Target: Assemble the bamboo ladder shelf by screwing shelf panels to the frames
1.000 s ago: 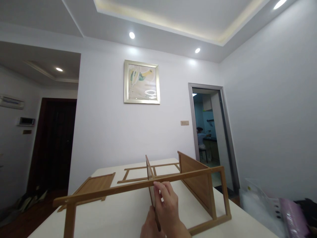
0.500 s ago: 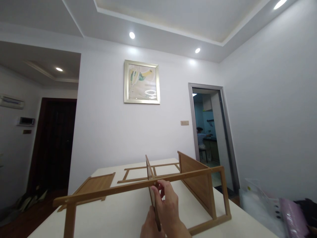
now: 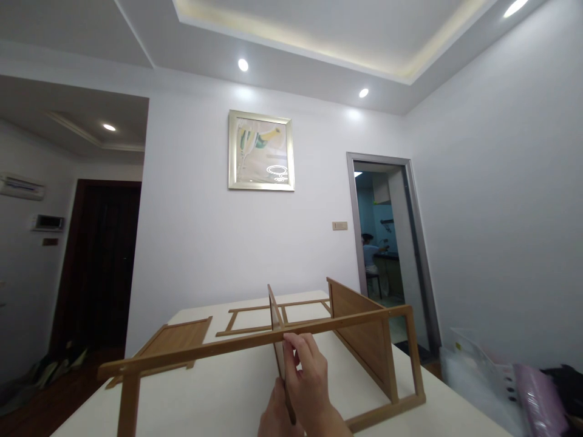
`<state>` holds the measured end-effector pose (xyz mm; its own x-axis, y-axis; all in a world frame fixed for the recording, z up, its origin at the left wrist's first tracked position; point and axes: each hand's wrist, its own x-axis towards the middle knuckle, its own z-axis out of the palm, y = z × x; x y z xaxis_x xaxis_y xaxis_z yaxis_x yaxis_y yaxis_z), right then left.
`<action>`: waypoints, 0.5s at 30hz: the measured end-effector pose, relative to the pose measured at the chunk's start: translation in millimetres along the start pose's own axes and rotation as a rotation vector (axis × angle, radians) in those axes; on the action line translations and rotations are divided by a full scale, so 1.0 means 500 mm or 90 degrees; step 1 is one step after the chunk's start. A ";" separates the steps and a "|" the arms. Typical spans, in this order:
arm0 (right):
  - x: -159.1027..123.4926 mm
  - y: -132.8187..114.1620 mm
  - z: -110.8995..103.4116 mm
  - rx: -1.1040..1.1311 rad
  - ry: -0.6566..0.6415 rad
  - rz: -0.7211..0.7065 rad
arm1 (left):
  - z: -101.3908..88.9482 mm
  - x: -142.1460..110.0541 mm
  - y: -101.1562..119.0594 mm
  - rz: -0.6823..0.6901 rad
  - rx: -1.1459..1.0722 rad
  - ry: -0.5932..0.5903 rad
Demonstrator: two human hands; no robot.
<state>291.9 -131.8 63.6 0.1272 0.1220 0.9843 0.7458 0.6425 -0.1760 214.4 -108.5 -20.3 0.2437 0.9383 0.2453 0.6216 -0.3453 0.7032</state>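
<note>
A wooden side frame (image 3: 204, 350) of a shelf rack stands across the white table (image 3: 218, 394). In its middle, a wooden shelf panel (image 3: 279, 358) is set upright against the frame's long rail. My left hand (image 3: 273, 413) is closed around the near lower part of this panel, partly hidden by the other hand. Just under the rail, where the panel meets it, my right hand (image 3: 310, 376) pinches with thumb and fingertips. Whatever lies between those fingertips is too small or hidden to make out. Another upright panel (image 3: 362, 334) joins the frame at the right.
A loose wooden panel (image 3: 177, 340) lies at the table's left. Behind the rack, a second side frame (image 3: 255, 331) lies flat. Beyond the doorway (image 3: 378, 230) a person sits. A clear plastic box (image 3: 478, 370) and a purple wrapped bundle (image 3: 537, 394) are at the right.
My right hand's fingertips have shifted slightly, the fingers now curled lower against the rail. My left hand and the wooden parts stay put. The ceiling cove light has turned yellowish.
</note>
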 end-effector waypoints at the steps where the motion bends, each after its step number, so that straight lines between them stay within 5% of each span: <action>1: 0.001 -0.001 0.001 0.000 0.000 0.002 | -0.001 0.000 0.000 0.000 0.005 -0.001; 15: 0.009 -0.009 0.003 0.005 0.015 0.006 | -0.013 -0.008 0.011 0.002 -0.001 -0.009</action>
<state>288.4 -133.1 68.7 0.1489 0.1106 0.9826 0.7396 0.6472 -0.1849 212.2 -114.3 -13.2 0.2558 0.9369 0.2384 0.6192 -0.3482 0.7038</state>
